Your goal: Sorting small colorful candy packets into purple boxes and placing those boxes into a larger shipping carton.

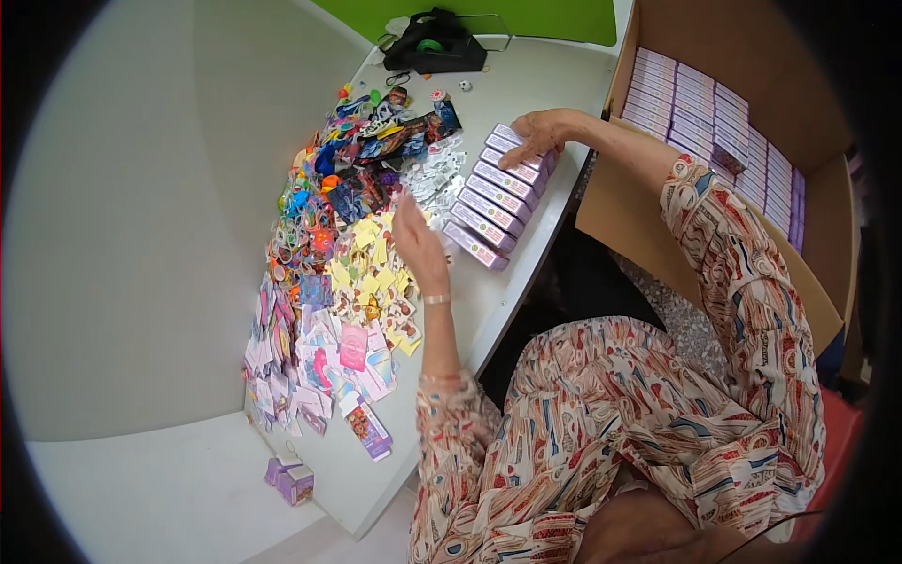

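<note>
Many loose pieces left on the table (550,68); many packed boxes (700,111) already inside the cardboard carton (648,202).
Leftmost, colourful trinkets (301,202), pinkish cards (353,346) and yellow slips (378,279) lie heaped, seemingly unboxed. The left hand (420,246) is near the slips, fingers close together; whether it holds anything cannot be told. Rightward, a row of purple-and-white boxes (493,199) sits on the table, apparently closed, the right hand (537,137) spread over its far end, its grip unclear.

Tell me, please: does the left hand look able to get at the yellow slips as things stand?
Probably yes: the left hand appears close to the yellow slips, which lie loose on the table, and no visible object blocks the way.
</note>
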The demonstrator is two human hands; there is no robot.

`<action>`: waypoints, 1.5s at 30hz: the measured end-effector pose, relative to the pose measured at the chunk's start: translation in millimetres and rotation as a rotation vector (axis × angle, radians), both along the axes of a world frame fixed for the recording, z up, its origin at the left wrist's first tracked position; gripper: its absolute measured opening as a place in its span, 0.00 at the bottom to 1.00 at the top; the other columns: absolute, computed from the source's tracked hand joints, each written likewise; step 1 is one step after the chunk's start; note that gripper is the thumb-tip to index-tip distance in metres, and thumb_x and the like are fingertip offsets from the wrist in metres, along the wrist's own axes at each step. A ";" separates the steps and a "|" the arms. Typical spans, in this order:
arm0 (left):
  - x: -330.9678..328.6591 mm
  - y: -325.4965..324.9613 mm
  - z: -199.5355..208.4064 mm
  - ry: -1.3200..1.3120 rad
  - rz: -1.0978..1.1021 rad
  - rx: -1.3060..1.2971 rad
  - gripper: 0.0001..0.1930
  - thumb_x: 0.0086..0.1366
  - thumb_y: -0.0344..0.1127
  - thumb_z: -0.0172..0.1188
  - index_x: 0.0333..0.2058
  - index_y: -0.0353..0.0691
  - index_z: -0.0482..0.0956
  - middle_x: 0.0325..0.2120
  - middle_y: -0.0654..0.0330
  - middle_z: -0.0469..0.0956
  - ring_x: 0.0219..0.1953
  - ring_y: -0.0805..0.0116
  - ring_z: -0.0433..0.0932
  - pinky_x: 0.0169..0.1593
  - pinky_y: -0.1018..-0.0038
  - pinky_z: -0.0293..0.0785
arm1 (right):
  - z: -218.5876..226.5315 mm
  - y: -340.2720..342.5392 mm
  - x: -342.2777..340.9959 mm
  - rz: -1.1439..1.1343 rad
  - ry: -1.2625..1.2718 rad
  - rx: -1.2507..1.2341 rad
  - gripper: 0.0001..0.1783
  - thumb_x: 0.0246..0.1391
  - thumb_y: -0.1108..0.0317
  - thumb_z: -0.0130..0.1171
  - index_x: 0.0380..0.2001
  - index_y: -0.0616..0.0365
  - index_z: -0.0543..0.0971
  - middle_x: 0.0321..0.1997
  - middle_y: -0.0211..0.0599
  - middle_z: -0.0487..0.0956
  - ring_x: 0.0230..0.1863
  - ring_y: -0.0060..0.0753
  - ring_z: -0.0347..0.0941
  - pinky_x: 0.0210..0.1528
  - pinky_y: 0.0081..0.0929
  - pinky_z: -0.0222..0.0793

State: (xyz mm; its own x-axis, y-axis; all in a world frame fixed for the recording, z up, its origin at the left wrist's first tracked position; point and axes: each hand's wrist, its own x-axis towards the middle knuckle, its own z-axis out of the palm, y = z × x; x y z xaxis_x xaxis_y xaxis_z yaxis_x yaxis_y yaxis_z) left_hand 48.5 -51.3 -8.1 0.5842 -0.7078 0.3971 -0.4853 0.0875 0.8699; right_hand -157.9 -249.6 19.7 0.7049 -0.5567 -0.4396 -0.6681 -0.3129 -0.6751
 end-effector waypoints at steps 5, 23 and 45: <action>-33.8 86.1 -16.3 0.230 -0.070 0.218 0.18 0.71 0.36 0.46 0.53 0.28 0.68 0.45 0.55 0.73 0.42 0.71 0.75 0.46 0.74 0.72 | -5.3 -7.8 -11.1 0.008 0.024 0.012 0.55 0.31 0.26 0.65 0.47 0.70 0.71 0.39 0.48 0.77 0.32 0.41 0.79 0.30 0.36 0.78; -60.4 56.1 23.2 0.222 -0.240 0.124 0.16 0.68 0.28 0.49 0.52 0.24 0.69 0.48 0.53 0.69 0.42 0.69 0.75 0.44 0.75 0.79 | 15.4 -8.1 -0.2 0.122 -0.187 -0.145 0.40 0.43 0.39 0.65 0.51 0.61 0.74 0.49 0.48 0.78 0.51 0.42 0.73 0.52 0.34 0.69; -293.8 -54.5 43.4 -0.293 -1.301 0.323 0.11 0.58 0.27 0.63 0.37 0.27 0.74 0.25 0.51 0.80 0.27 0.66 0.82 0.31 0.75 0.76 | -60.6 113.4 -390.0 -0.720 -0.342 0.245 0.30 0.56 0.43 0.56 0.42 0.64 0.78 0.34 0.30 0.78 0.38 0.20 0.71 0.39 0.21 0.68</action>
